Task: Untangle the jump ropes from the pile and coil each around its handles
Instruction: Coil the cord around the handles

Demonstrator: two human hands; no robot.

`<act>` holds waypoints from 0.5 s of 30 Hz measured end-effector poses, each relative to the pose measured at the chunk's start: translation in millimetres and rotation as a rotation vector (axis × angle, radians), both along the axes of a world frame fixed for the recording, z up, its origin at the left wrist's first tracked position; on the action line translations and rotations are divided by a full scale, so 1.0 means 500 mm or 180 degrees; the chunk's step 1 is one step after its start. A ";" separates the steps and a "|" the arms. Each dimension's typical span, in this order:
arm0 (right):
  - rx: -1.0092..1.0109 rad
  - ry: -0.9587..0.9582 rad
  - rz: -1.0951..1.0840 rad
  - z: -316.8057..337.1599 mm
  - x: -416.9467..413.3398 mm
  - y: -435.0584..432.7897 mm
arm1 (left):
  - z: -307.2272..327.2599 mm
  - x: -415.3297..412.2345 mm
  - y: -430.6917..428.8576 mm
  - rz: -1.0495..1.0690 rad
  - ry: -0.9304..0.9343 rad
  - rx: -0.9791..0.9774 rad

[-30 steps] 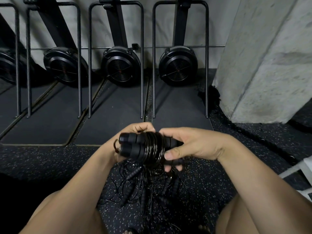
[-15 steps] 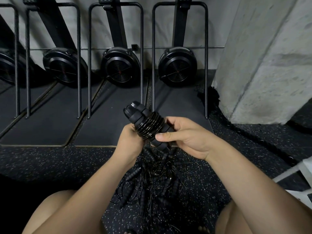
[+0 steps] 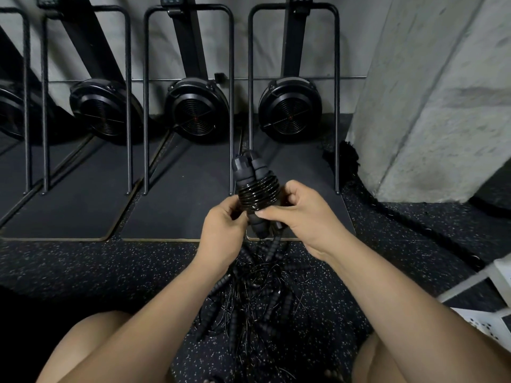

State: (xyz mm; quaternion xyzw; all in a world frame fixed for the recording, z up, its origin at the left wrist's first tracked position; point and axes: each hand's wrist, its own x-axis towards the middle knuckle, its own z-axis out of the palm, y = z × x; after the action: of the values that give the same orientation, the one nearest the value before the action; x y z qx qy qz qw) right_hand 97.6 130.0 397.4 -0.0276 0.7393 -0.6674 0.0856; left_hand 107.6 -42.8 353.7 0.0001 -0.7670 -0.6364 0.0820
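A coiled black jump rope [image 3: 255, 193], its cord wound tightly round two foam handles held side by side, stands nearly upright between my hands. My left hand [image 3: 224, 230] grips the bundle's lower left side. My right hand [image 3: 301, 214] grips the lower right, thumb pressed across the handles just under the coil. Below them, a tangled pile of black jump ropes [image 3: 254, 302] with several foam handles and thin cords lies on the speckled floor between my knees.
Three black fan machines [image 3: 290, 109] with metal frames stand on dark mats [image 3: 177, 194] along the back wall. A concrete pillar [image 3: 431, 100] rises at the right. A thick black rope [image 3: 409, 225] runs over the floor at right, and a white object [image 3: 486, 313] sits at the right edge.
The coiled bundle has turned from lying sideways to standing nearly upright and has risen. Both hands have shifted down to its lower end.
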 end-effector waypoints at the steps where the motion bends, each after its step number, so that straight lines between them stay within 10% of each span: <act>1: 0.0216 0.0071 0.0032 0.002 0.000 0.002 | -0.003 0.000 -0.001 0.0027 -0.0016 -0.0099; 6: 0.1399 0.0064 0.0680 0.022 -0.003 0.026 | -0.031 0.020 -0.003 -0.0149 -0.0184 -0.1000; 15: 0.0517 0.0187 0.0180 0.003 -0.009 0.017 | -0.007 0.013 0.005 -0.0304 -0.0178 -0.0278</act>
State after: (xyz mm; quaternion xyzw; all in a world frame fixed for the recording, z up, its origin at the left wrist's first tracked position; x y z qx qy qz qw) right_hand 93.0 138.6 399.0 -0.0610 0.7921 -0.6014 0.0848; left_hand 114.0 -40.2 350.0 -0.0223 -0.7952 -0.6053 0.0301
